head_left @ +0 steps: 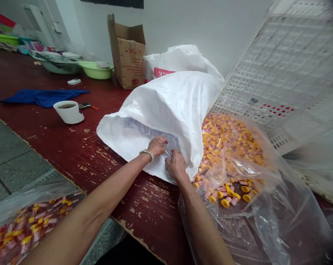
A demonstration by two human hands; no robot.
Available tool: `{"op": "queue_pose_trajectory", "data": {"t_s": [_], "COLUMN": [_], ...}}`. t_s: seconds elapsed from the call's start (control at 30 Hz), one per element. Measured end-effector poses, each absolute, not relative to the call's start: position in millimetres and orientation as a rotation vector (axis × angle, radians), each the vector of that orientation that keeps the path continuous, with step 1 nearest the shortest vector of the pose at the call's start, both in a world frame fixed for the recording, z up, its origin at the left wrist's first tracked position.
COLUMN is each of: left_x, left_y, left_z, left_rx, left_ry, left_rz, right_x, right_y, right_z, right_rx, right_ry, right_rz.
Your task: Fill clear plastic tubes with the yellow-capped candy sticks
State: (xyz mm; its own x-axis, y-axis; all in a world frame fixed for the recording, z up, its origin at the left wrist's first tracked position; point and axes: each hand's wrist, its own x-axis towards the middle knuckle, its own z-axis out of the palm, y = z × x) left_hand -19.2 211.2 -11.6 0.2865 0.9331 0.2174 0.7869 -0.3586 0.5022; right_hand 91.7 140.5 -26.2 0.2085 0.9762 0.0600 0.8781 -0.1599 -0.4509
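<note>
A large white sack (180,95) lies on the table with its mouth facing me, and a bluish-grey inside shows in the opening. My left hand (157,146), with a beaded bracelet at the wrist, is at the mouth, fingers curled. Close by on the right, my right hand (177,164) also has its fingers bent inward. Between them runs a thin, shiny edge of clear plastic (168,154), which both hands seem to pinch. Right of the sack, a clear plastic bag (279,209) spreads over a heap of small yellow-and-pink pieces (227,143).
A white perforated crate (254,73) leans at the right. On the red, worn table (100,154) stand a white cup (69,112) of dark liquid, a blue cloth (45,97), a cardboard box (130,60) and a green basin (96,70). More small pieces (25,228) lie bagged at lower left.
</note>
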Motion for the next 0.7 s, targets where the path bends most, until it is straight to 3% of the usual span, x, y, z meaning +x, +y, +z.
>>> {"op": "queue_pose_trajectory", "data": {"t_s": [0.3, 0.7], "left_x": [-16.8, -11.4], "left_y": [216.4, 201.5], "left_z": [-19.7, -20.5], "left_rx": [1.997, 2.057], "left_ry": [1.879, 1.715], "left_rz": [0.725, 0.645], "right_x": [99.1, 105.4], "right_y": [139.6, 135.6], "right_z": [-28.3, -32.5], "right_rx": [-2.091, -1.896], "right_ry": [-1.731, -1.572], "right_rz": [0.364, 0.476]}}
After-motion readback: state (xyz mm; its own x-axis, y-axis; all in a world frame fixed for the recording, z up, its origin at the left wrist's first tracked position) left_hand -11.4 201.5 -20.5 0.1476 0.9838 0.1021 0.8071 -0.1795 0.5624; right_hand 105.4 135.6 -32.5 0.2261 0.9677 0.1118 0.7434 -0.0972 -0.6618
